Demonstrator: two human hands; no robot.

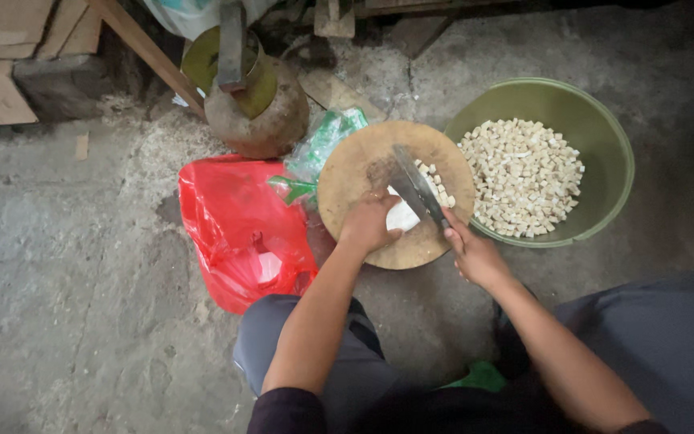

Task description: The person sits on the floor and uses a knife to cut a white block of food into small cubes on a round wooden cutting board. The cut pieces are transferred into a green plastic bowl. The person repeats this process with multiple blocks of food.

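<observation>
A round wooden cutting board [355, 165] lies on the concrete floor. My left hand [369, 223] presses down on a white block [403, 217] at the board's near side. My right hand [473, 255] grips the handle of a cleaver [415, 186], whose blade rests on the board just right of the block. A few small white cubes [437, 183] lie beside the blade. A green basin [604, 153] to the right holds several pale cubes [524, 177].
A red plastic bag [234, 229] lies left of the board, with a clear green-printed bag [323, 145] behind it. A rusty round vessel [255, 104] stands at the back. Wooden planks [10, 56] sit at the top left. My knees are below.
</observation>
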